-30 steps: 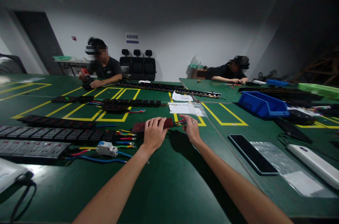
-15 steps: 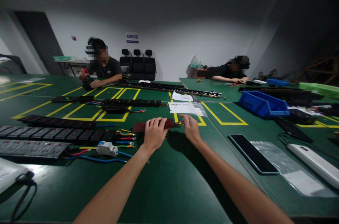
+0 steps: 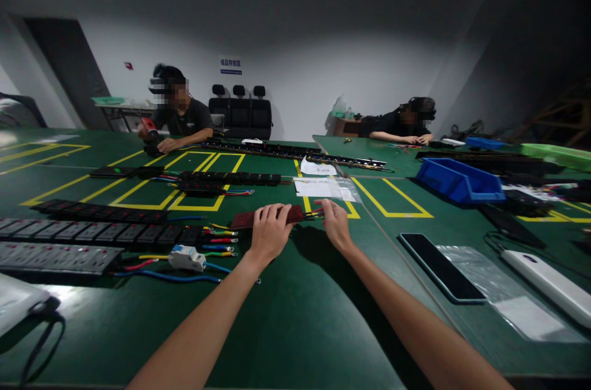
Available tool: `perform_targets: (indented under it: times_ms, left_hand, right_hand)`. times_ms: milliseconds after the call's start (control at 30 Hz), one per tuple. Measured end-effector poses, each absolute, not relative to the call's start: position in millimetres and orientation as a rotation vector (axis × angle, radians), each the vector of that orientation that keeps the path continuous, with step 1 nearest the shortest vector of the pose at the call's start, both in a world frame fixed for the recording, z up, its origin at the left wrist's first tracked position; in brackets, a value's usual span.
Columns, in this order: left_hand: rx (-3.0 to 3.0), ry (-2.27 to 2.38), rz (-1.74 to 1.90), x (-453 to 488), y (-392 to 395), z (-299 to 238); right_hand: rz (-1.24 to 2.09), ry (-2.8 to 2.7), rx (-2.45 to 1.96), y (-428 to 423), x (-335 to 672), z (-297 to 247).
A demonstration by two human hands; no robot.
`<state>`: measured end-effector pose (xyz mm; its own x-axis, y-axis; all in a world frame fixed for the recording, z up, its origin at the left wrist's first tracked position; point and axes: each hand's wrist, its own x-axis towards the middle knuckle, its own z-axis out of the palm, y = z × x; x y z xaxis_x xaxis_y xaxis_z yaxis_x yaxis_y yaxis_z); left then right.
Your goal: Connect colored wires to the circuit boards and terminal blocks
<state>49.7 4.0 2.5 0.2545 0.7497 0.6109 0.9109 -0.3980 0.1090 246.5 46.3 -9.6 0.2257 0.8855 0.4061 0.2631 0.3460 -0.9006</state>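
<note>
My left hand (image 3: 270, 234) is wrapped over a dark red strip-shaped block (image 3: 242, 219) on the green table, its fingers covering the middle. Short coloured wires (image 3: 312, 214), yellow and red among them, come out of the block's right end. The fingers of my right hand (image 3: 336, 225) are closed on the far ends of these wires; the tips are hidden. Left of my hands lie long black power strips (image 3: 124, 233) with coloured leads ending in metal lugs. A white circuit breaker (image 3: 186, 258) sits among the leads.
At right are a phone (image 3: 441, 268), a clear plastic bag (image 3: 521, 310), a white power bank (image 3: 547, 282) and a blue bin (image 3: 459, 182). Paper sheets (image 3: 316, 187) lie beyond my hands. Two people (image 3: 182, 116) work across the table, one holding a red tool (image 3: 149, 127).
My right hand has shifted slightly right, away from the block, and more of the wires shows. My left hand stays on the block.
</note>
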Motion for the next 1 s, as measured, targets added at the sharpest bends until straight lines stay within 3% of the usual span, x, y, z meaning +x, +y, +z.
perform_targets:
  times_ms: [233,1000]
  left_hand:
    - [-2.263,-1.538,-0.854,49.8,3.4,3.0]
    - [-2.263,-1.535,-0.821,50.2,3.8,1.4]
  right_hand:
    - [0.716,-1.268,-1.167,44.7,246.2,-7.0]
    - [0.635,-1.379,-1.157,51.8,246.9,-17.2]
